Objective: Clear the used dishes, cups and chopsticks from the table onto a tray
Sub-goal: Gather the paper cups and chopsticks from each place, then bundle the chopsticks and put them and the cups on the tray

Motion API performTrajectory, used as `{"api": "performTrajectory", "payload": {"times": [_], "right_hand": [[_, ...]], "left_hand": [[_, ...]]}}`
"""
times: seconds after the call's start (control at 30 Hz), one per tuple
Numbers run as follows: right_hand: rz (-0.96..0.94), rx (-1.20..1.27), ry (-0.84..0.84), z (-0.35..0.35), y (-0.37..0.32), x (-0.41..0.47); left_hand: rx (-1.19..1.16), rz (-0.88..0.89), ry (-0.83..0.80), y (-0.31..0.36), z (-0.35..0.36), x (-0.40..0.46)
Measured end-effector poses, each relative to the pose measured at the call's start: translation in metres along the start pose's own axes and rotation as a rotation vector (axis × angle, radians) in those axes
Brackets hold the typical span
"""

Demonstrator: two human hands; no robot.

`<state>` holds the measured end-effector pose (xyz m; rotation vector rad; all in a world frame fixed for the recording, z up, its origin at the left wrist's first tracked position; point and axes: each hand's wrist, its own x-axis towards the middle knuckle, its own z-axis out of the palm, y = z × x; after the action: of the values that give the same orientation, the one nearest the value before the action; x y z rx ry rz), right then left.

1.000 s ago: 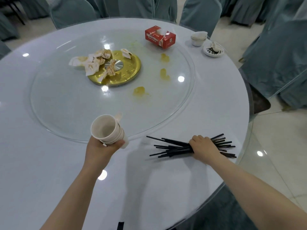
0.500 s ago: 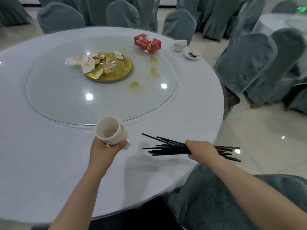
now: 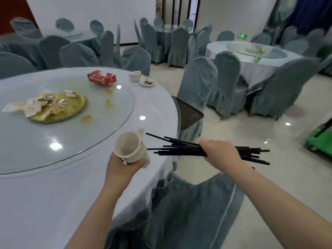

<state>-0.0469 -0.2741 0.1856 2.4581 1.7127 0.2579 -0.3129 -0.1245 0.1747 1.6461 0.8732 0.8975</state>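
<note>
My left hand (image 3: 122, 169) grips a stack of white cups (image 3: 129, 146) tipped on its side, mouth toward me, above the near right edge of the round white table (image 3: 45, 186). My right hand (image 3: 221, 153) holds a bundle of several black chopsticks (image 3: 181, 150) in the air, just off the table's right edge. At the table's far side stand a small white bowl (image 3: 134, 76) and a dirty white saucer (image 3: 147, 82). A dark tray (image 3: 190, 114) lies on a chair seat to the right of the table.
The glass turntable (image 3: 71, 137) carries a gold plate (image 3: 71, 106) with crumpled napkins (image 3: 34, 104), a red tissue box (image 3: 102, 78) and yellow spills. Grey-covered chairs (image 3: 197, 81) ring the table; one (image 3: 188, 212) is just below my hands. A green cart (image 3: 319, 139) stands far right.
My right hand has lifted the chopstick bundle off the table and out past its right edge. My view has turned right and up. The cups stay gripped in my left hand.
</note>
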Motion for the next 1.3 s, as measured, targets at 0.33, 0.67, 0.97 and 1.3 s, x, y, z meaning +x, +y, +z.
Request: {"api": "performTrajectory", "payload": {"times": [0.33,0.67,0.97,1.3], "right_hand": [[0.234,-0.024,-0.016,-0.002,0.202,-0.151],[0.359,0.052,-0.043,0.059,0.336,-0.163],[0.312,0.102,-0.099,0.1,0.449,-0.029],[0.103,0.205,-0.126,0.132,0.5,0.162]], "left_hand": [[-0.057,-0.077,0.026,0.043,0.23,-0.064],[0.001,-0.08,-0.054,0.061,0.358,-0.031],[-0.041,-0.127,0.046,0.034,0.47,0.1],[0.125,-0.097,0.193,0.015,0.487,0.227]]}}
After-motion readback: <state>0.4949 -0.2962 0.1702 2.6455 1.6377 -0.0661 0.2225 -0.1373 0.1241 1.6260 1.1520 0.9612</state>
